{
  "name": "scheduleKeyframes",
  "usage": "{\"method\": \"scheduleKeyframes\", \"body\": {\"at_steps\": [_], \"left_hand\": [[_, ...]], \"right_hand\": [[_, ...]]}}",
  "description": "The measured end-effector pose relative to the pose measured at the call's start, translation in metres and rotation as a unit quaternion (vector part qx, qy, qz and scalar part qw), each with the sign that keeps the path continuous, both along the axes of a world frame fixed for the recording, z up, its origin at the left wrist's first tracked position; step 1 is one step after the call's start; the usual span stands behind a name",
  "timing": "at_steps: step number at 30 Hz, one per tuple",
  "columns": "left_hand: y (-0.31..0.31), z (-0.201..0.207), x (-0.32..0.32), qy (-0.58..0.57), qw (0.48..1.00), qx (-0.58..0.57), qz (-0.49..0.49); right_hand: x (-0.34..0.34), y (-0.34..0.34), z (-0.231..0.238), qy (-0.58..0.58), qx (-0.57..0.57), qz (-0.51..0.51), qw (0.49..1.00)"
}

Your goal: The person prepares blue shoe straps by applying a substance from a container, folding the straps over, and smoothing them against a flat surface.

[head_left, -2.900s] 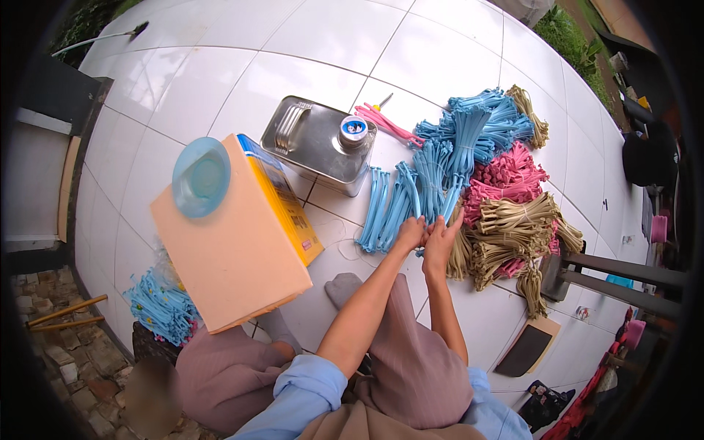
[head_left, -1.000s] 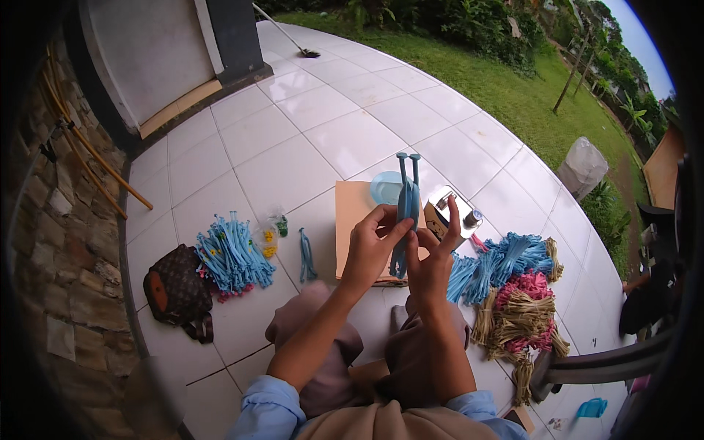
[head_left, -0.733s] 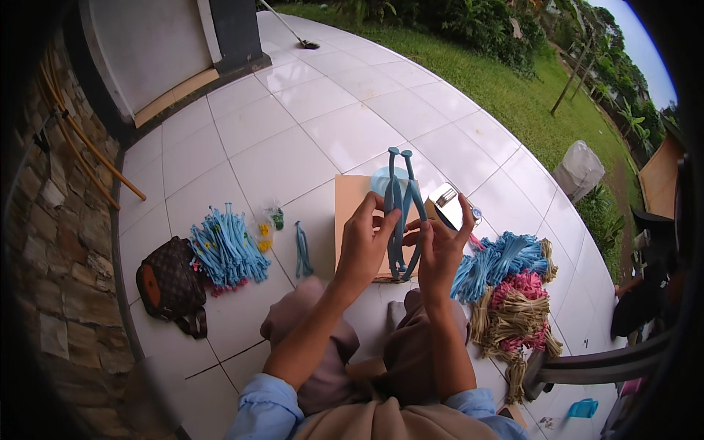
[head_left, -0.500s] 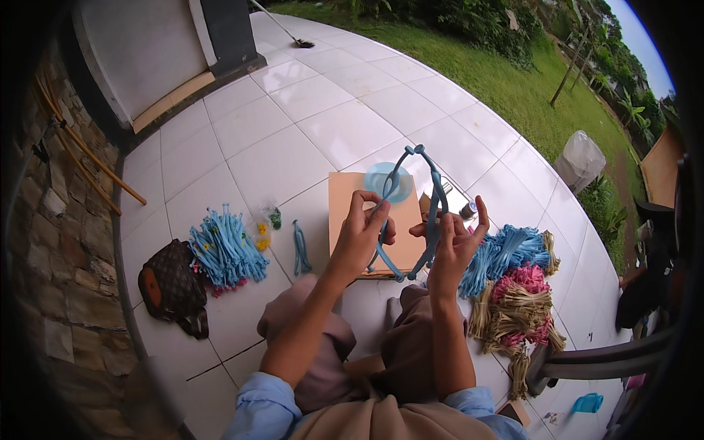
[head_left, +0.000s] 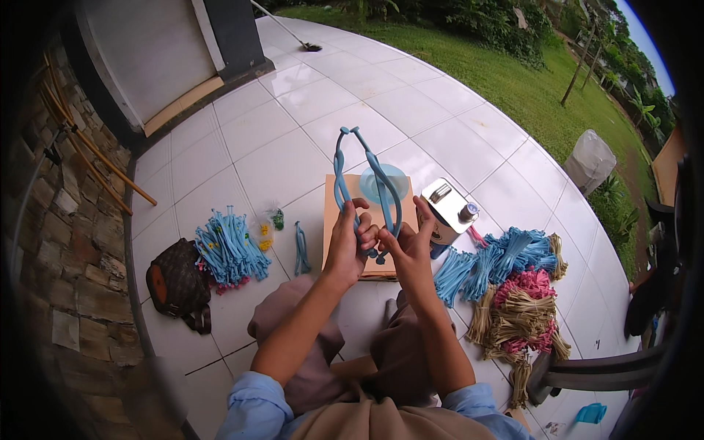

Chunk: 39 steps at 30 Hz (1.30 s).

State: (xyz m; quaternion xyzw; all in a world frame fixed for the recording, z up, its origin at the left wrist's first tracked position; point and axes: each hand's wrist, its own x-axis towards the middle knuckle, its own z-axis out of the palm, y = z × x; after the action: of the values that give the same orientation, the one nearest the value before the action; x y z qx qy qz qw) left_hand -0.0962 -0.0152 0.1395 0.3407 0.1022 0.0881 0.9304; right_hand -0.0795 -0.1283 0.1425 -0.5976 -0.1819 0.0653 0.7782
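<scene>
Two blue, twisted, rubbery-looking cords with knobbed ends stand upright before me, above a cardboard box (head_left: 335,220). My left hand (head_left: 345,243) is closed around the left cord (head_left: 339,174). The lower part of the right cord (head_left: 379,167) is pinched in my right hand (head_left: 412,257), whose index finger points up. Their top knobs are close but apart; the lower knobs show just below my fingers, which nearly meet. Behind the cords, a translucent blue bowl (head_left: 392,183) rests on the box. A similar blue piece (head_left: 301,248) lies on the tiles left of the box.
A pile of blue cords (head_left: 233,246) lies left, beside a brown backpack (head_left: 174,282) and small bags of yellow and green bits (head_left: 265,236). To the right are a metal tin (head_left: 449,202), blue bundles (head_left: 506,253), and beige and pink bundles (head_left: 524,308). A dark chair leg (head_left: 594,375) stands lower right.
Both hands have come closer together and slid to the cords' lower ends. The cords have moved left, and their top knobs have come apart. The tin now shows more fully.
</scene>
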Motion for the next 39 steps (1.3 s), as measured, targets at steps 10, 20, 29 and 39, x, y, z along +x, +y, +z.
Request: {"method": "scheduleKeyframes", "body": {"at_steps": [10,20,29,39], "left_hand": [[0.033,0.015,-0.037,-0.055,0.982,-0.012,-0.178],[0.051,0.001,-0.052,0.160,0.684,0.706,0.088],[0.076,0.011,-0.053,-0.040,0.572,0.818,-0.042],[0.071,0.021,-0.055,-0.051,0.704,0.704,-0.077]], "right_hand": [[-0.024,0.008,0.003,0.118,0.127,0.063,0.983],[0.012,-0.019,0.005,-0.023,-0.176,-0.011,0.984],[-0.005,-0.019,0.022,-0.102,-0.282,0.182,0.936],[0.009,-0.037,0.012,-0.152,-0.138,0.005,0.979]]}}
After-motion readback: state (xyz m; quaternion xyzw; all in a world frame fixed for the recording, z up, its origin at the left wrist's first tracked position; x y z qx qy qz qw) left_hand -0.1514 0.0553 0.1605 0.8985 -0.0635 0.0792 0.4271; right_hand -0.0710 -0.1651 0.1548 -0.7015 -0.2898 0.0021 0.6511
